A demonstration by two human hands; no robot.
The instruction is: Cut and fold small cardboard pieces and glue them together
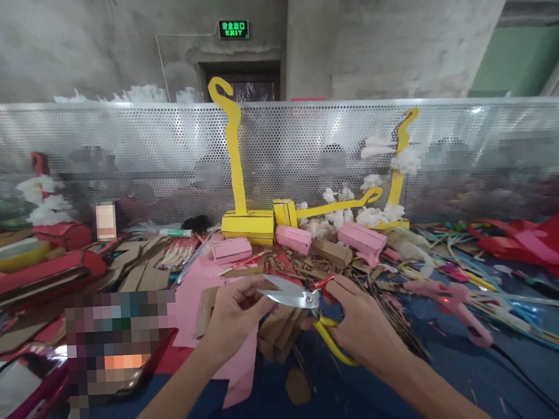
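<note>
My right hand (363, 321) is closed around a pair of scissors (296, 298), whose silver blades are apart and point left. One handle is yellow; a red part shows by my fingers. My left hand (235, 315) is pinched at the blade tips, and I cannot make out what lies between its fingers. Below the blades is a folded piece of brown cardboard (281, 334). A small brown cardboard piece (297, 385) lies nearer to me. Beside my left hand a pink sheet (186, 314) is spread on the table.
Behind my hands stand a yellow box with a tall hook (247, 227) and several pink boxes (231, 250). A pink glue gun (453, 300) lies right, its cord trailing forward. Cardboard scraps (282, 264) litter the middle. A perforated metal panel (276, 153) closes off the back.
</note>
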